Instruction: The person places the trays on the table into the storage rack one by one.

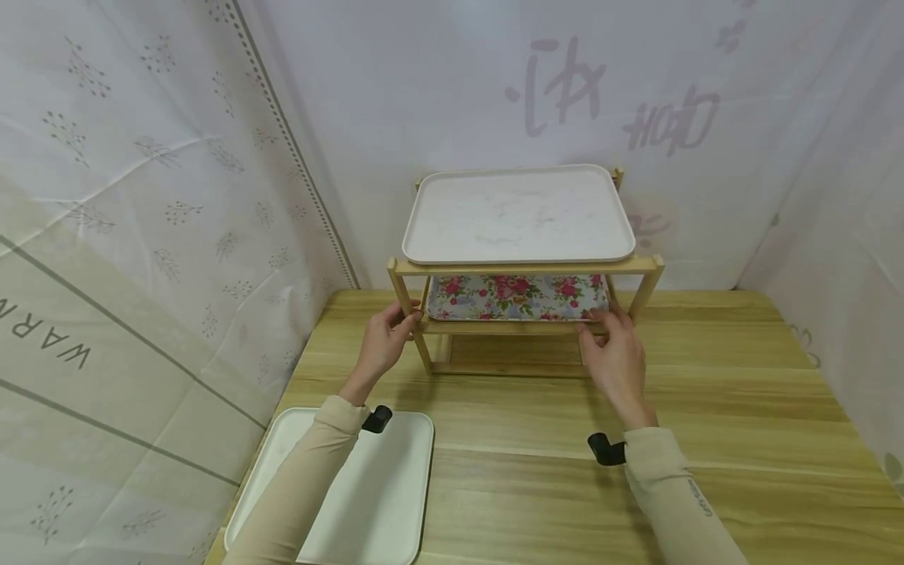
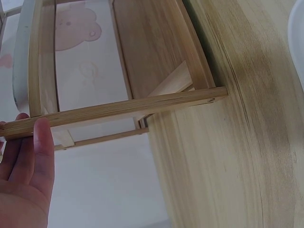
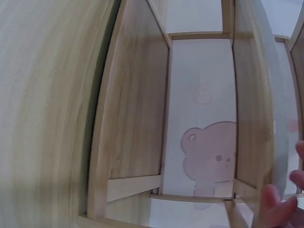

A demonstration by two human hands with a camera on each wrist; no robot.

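Note:
A wooden rack [image 1: 494,369] holds a white tray [image 1: 519,216] on top and a floral tray [image 1: 519,298] on its middle shelf. My left hand [image 1: 386,337] grips the rack's front left post, thumb [image 2: 42,137] on the near side and fingers behind it. At the front right corner of the floral tray, my right hand [image 1: 616,353] has its thumb and fingertips around the edge. In the right wrist view, the fingertips [image 3: 273,204] show beside the middle shelf [image 3: 251,95].
Another white tray [image 1: 374,486] lies on the wooden table [image 1: 523,486] at the front left, partly under the left sleeve. The rack's bottom shelf [image 1: 515,349] bears no tray. Printed curtains [image 1: 176,196] hang behind the table and along its sides.

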